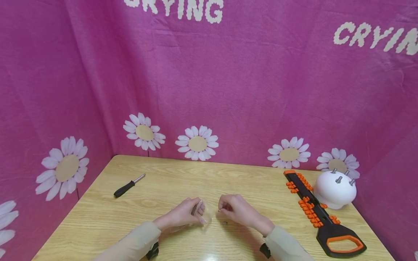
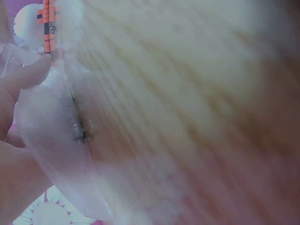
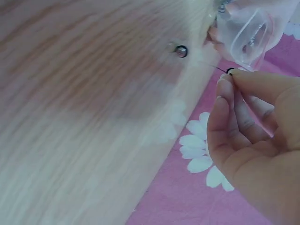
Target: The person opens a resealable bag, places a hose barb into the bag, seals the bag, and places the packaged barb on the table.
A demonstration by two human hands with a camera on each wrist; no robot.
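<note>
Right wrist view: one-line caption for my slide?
Right hand pinches a small screw beside the clear bag; another screw lies on the table.

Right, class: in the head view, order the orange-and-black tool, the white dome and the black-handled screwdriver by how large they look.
1. Orange-and-black tool, longest by far.
2. White dome.
3. Black-handled screwdriver, thinnest; it is about as long as the dome is wide, but covers much less area.

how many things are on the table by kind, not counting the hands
screwdriver: 1
orange and black bit holder: 1
white dome with screws in it: 1
clear plastic bag: 1, held in the left hand
loose small screw: 1
total: 5
</note>
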